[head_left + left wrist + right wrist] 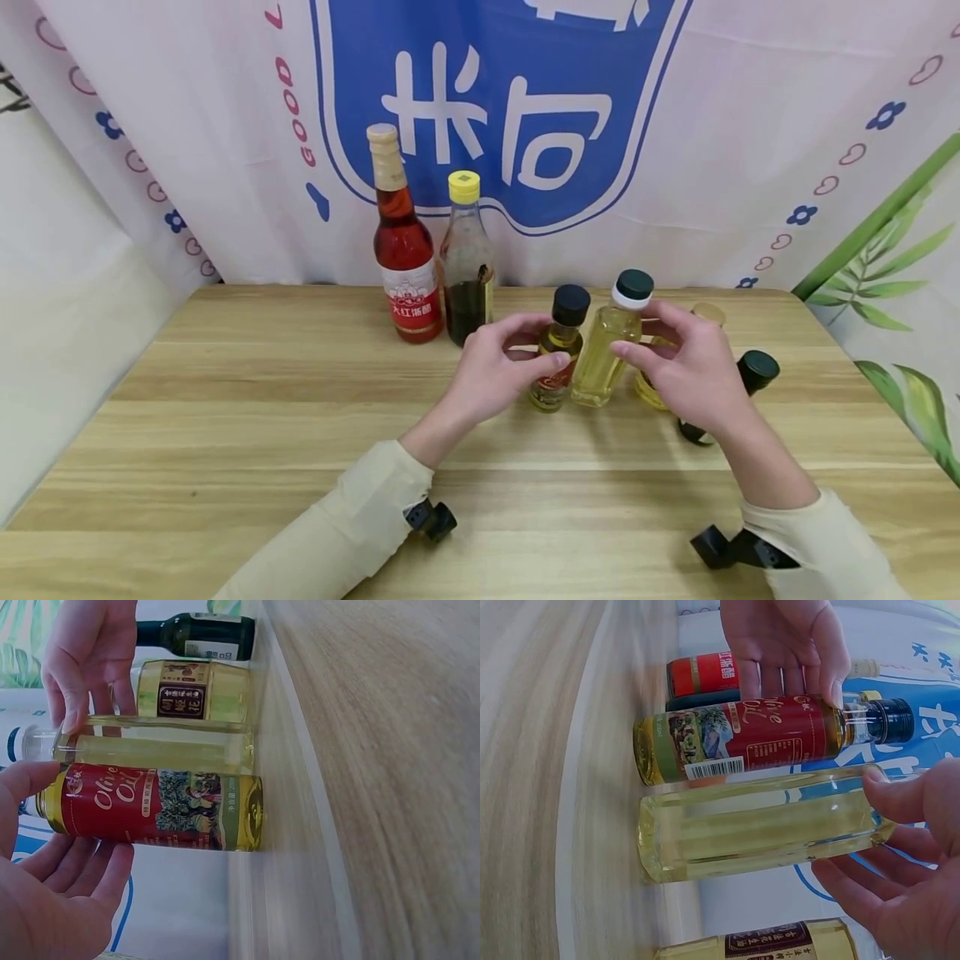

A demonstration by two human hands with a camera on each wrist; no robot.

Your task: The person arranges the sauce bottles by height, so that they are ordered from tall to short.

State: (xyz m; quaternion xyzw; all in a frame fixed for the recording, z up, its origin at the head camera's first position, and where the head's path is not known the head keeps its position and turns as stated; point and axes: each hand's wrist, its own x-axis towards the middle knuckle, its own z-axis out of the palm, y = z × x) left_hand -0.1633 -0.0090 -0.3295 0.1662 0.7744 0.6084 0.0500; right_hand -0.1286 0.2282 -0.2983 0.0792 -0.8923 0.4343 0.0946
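My left hand (504,367) holds a small olive oil bottle (161,806) between thumb and fingers; it has a black cap and a red label. Right beside it, my right hand (692,362) grips a clear bottle of pale yellow oil (761,825) near its shoulder. That bottle has a dark green cap over a white collar and leans slightly in the head view. Whether its base touches the table cannot be told. Partly behind my right hand are a yellow oil bottle (191,690) with a dark label and a dark green bottle (210,636).
A tall bottle of red vinegar (405,250) and a yellow-capped bottle (467,267) part-filled with dark liquid stand side by side at the table's back, left of my hands. Behind the wooden table (262,433) hangs a white curtain (247,108) with a blue emblem.
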